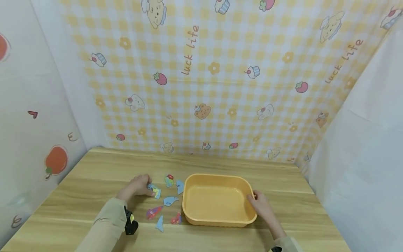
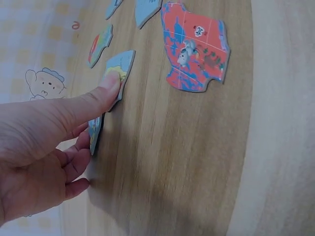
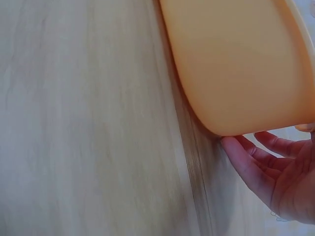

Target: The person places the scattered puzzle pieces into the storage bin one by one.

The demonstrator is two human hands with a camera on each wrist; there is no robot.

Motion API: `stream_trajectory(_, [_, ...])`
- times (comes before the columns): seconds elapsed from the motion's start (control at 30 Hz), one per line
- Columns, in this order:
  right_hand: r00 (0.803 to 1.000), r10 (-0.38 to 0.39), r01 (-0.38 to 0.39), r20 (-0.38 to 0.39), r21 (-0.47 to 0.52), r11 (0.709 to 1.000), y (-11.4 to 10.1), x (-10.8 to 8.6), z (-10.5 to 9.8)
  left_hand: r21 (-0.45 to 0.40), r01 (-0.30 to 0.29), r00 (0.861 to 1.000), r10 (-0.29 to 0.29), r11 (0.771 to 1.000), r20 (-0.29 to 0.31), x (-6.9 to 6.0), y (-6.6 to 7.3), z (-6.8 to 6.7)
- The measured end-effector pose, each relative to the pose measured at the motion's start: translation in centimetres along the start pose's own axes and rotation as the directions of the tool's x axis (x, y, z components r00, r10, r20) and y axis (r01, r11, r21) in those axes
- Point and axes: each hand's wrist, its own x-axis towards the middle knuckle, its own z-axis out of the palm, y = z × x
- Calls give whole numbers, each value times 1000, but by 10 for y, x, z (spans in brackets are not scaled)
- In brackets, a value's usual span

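Note:
My left hand (image 1: 138, 186) pinches a blue and yellow puzzle piece (image 1: 155, 191) at the left of the table. In the left wrist view the thumb lies on top of this piece, and part of it is hidden by the hand. More flat puzzle pieces lie close by: a red and purple one (image 1: 154, 212), a red one (image 1: 176, 218), a green and red one (image 1: 169, 180) and several light blue ones (image 1: 170, 201). My right hand (image 1: 262, 206) grips the right end of a yellow plastic bin (image 1: 220, 224), thumb and fingers at its rim.
The wood-patterned table (image 1: 283, 182) runs back to a checked yellow cloth (image 1: 201, 87) with cartoon prints. White cloths hang on the left (image 1: 28, 122) and right (image 1: 362, 140). The bin stands just right of the loose pieces.

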Motion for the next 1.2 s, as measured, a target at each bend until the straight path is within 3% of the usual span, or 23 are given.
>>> stream_trajectory(0.2, [1000, 8, -8, -9, 9, 1000, -2, -1, 1, -5, 11, 1000, -11, 1000, -4, -3, -6, 0])
stream_trajectory(0.33, [1000, 7, -7, -4, 14, 1000, -3, 0, 1, -125, -29, 998, 21, 992, -59, -6, -12, 5])
stream_trajectory(0.43, [1000, 8, -8, -9, 11, 1000, -4, -1, 1, -233, -67, 994, 45, 970, -97, -6, -17, 8])
stream_trajectory(0.6, [1000, 12, -12, -11, -13, 1000, -5, -1, 0, -319, -115, 987, 72, 941, -143, -8, -26, 8])
stream_trajectory(0.77, [1000, 16, -15, -8, 3, 1000, -5, -2, 0, -367, -148, 987, 117, 918, -107, -14, -29, 1])
stream_trajectory(0.97, [1000, 5, -5, -5, -14, 1000, -4, -1, 0, -443, -95, 995, 78, 892, -57, -17, -24, -7])
stream_trajectory(1.2, [1000, -1, 0, -11, -40, 999, -3, 0, 0, -458, -64, 998, 48, 887, -45, -14, -13, -12])
